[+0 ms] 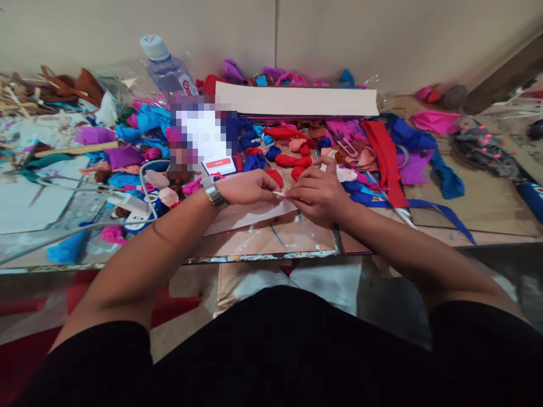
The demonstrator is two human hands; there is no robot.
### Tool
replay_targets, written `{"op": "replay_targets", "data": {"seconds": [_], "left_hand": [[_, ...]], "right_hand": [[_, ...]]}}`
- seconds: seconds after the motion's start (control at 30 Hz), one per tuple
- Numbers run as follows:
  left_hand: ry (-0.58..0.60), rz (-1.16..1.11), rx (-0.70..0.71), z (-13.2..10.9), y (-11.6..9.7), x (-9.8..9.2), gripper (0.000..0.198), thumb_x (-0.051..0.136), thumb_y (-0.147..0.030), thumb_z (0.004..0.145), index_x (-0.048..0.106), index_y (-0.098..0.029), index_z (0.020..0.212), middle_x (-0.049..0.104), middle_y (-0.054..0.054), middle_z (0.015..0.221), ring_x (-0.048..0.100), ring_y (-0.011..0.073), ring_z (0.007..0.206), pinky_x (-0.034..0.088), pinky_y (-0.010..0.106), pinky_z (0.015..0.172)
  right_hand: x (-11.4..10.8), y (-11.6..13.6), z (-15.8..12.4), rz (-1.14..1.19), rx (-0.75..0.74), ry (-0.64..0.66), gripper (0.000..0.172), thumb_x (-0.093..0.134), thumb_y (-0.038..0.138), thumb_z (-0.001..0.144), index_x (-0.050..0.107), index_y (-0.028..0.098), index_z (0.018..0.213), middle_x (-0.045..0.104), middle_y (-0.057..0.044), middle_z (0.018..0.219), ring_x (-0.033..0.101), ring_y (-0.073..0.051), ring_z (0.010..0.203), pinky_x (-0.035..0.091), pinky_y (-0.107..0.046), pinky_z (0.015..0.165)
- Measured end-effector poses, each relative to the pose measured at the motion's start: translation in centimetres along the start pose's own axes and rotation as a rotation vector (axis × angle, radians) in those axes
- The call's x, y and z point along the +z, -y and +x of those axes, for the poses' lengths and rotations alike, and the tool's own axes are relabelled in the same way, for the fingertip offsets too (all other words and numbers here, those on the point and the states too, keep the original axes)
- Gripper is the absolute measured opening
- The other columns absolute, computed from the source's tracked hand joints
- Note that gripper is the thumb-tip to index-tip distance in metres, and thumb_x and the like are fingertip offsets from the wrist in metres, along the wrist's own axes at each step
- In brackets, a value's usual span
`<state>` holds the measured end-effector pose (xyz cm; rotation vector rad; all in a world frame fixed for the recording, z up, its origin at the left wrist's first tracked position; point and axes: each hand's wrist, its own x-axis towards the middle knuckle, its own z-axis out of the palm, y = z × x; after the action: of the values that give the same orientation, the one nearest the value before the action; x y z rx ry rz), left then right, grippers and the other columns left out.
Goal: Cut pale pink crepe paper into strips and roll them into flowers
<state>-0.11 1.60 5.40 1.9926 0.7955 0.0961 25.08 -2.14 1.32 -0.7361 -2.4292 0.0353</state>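
My left hand (250,186), with a metal watch (212,192) on the wrist, and my right hand (318,189) meet at the middle of the table. Both pinch a small white strip of paper (280,194) between their fingertips. Under them lies a pale sheet (250,215) on the table. Just beyond the hands sit several rolled red and blue crepe pieces (292,161).
A long white card (297,100) lies at the back, with a plastic water bottle (166,68) to its left. Small scissors (345,147) rest right of the hands beside red and blue ribbons (388,164). A white charger and cable (131,203) lie left. Coloured scraps cover the table.
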Motion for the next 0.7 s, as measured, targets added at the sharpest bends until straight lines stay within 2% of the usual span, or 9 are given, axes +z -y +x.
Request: {"op": "replay_targets", "data": {"seconds": [0.13,0.33,0.5,0.7], "left_hand": [[-0.045,-0.009,-0.017,-0.06,-0.16,-0.07,0.045,0.060,-0.054,0.093,0.065,-0.015,0.070,0.044,-0.003,0.061,0.034,0.0098,0.056,0.027,0.028,0.057],[-0.101,0.020,-0.007,0.21,0.31,0.26,0.035,0.062,-0.046,0.089,0.073,-0.014,0.081,0.055,-0.001,0.065,0.041,0.0102,0.059,0.032,0.025,0.059],[-0.124,0.016,0.010,0.26,0.30,0.34,0.035,0.061,-0.045,0.090,0.075,-0.013,0.086,0.062,-0.001,0.071,0.048,0.0107,0.063,0.037,0.025,0.064],[-0.134,0.039,0.048,0.17,-0.07,0.48,0.036,0.061,-0.044,0.092,0.074,-0.012,0.083,0.059,-0.002,0.069,0.048,0.0105,0.065,0.038,0.024,0.065]], "right_hand": [[-0.29,0.33,-0.10,0.004,0.043,0.070,0.022,0.056,0.033,0.105,0.078,0.032,0.107,0.080,-0.002,0.101,0.061,-0.023,0.102,0.028,-0.057,0.115],[0.16,0.06,0.11,-0.037,0.002,-0.063,0.018,0.061,0.037,0.103,0.078,0.030,0.104,0.079,0.000,0.093,0.065,-0.021,0.093,0.033,-0.058,0.111],[0.23,0.06,0.20,-0.066,-0.006,-0.076,0.018,0.060,0.037,0.104,0.077,0.031,0.103,0.079,0.001,0.092,0.067,-0.020,0.091,0.034,-0.057,0.113],[0.36,0.04,0.04,-0.063,0.035,-0.048,0.020,0.058,0.037,0.104,0.076,0.029,0.101,0.077,0.000,0.093,0.065,-0.021,0.092,0.032,-0.057,0.113]]}}
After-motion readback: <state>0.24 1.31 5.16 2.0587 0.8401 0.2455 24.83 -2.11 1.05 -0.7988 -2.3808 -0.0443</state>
